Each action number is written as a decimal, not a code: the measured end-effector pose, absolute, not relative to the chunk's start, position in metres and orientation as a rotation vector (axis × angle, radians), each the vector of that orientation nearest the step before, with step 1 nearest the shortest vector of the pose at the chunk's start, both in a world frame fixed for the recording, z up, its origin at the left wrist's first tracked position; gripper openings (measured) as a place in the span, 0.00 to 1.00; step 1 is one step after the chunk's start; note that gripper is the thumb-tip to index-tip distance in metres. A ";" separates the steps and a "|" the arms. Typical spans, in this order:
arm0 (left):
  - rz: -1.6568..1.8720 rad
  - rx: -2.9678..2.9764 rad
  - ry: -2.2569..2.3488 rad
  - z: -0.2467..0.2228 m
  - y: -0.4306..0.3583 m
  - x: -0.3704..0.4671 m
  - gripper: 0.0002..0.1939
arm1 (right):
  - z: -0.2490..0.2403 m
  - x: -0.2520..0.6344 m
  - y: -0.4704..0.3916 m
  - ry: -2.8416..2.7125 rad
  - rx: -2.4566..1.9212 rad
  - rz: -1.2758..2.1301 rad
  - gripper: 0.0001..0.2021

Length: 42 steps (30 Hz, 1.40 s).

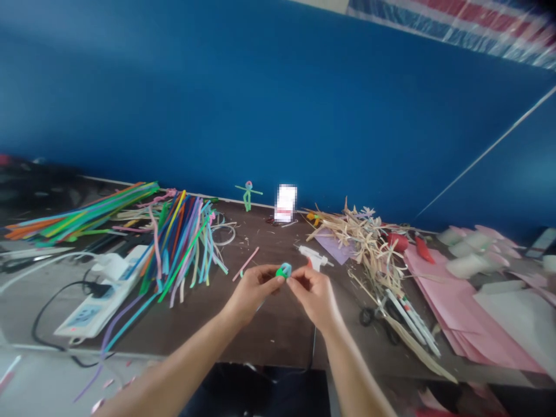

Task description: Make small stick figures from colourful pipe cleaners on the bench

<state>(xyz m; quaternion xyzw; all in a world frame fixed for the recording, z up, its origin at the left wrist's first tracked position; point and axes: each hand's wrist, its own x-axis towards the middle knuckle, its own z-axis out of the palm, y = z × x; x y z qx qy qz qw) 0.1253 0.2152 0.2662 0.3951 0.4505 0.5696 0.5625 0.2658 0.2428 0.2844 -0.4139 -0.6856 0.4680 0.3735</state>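
Observation:
A small coiled piece of green and light-blue pipe cleaner [284, 270] is held up above the middle of the dark table [278, 341]. My left hand [257, 285] pinches it from the left between thumb and fingers. From the right, my right hand [313, 289] closes its thumb and forefinger at its edge. The fingers partly cover the piece. Just behind my right hand lies a white hot glue gun [315, 256]. A pink pipe cleaner strip [249, 263] rests on the table beyond my left hand.
At left are bundled colourful pipe cleaners [174, 249] and a power strip [102, 307]. A small pipe-cleaner figure [248, 196] and a lit phone [285, 204] stand at the back. Straw-coloured star shapes [365, 243], scissors [382, 315], pens [410, 321] and pink sheets [452, 313] lie right.

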 end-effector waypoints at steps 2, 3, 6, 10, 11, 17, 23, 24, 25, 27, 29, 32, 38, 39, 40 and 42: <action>1.334 0.903 1.097 0.267 0.215 0.126 0.18 | 0.284 0.266 0.244 -1.765 -1.052 1.200 0.08; 1.331 0.891 1.111 0.266 0.215 0.127 0.19 | 0.284 0.266 0.244 -1.769 -1.048 1.192 0.08; 1.342 0.866 1.135 0.265 0.215 0.130 0.21 | 0.283 0.266 0.245 -1.778 -1.041 1.151 0.07; 1.343 0.831 1.046 0.265 0.215 0.132 0.19 | 0.279 0.267 0.247 -1.714 -1.059 1.192 0.08; 1.330 0.810 1.000 0.265 0.215 0.132 0.18 | 0.277 0.267 0.248 -1.677 -1.062 1.224 0.08; 1.192 0.602 0.794 0.268 0.210 0.119 0.20 | 0.265 0.270 0.259 -1.317 -1.006 1.450 0.10; 1.108 0.821 0.888 0.264 0.209 0.120 0.17 | 0.264 0.277 0.262 -1.405 -1.041 1.504 0.09; 1.124 0.885 0.942 0.262 0.210 0.123 0.16 | 0.264 0.277 0.260 -1.454 -1.057 1.479 0.09; 1.147 0.941 0.999 0.261 0.212 0.126 0.15 | 0.264 0.276 0.257 -1.501 -1.072 1.450 0.09; 1.193 1.009 1.094 0.256 0.213 0.131 0.14 | 0.264 0.275 0.252 -1.578 -1.088 1.376 0.08; 1.245 1.024 1.166 0.253 0.213 0.135 0.15 | 0.265 0.273 0.246 -1.649 -1.091 1.275 0.08; 1.329 1.020 1.238 0.252 0.208 0.140 0.16 | 0.266 0.271 0.239 -1.710 -1.104 1.159 0.07; 1.418 0.961 1.272 0.259 0.203 0.147 0.19 | 0.270 0.273 0.235 -1.782 -1.086 0.990 0.08; 1.429 0.948 1.269 0.259 0.203 0.148 0.19 | 0.270 0.274 0.234 -1.795 -1.070 0.949 0.07; 1.441 0.933 1.263 0.259 0.204 0.149 0.19 | 0.271 0.275 0.234 -1.807 -1.056 0.907 0.07; 1.455 0.906 1.249 0.258 0.205 0.151 0.19 | 0.270 0.276 0.233 -1.839 -1.040 0.819 0.07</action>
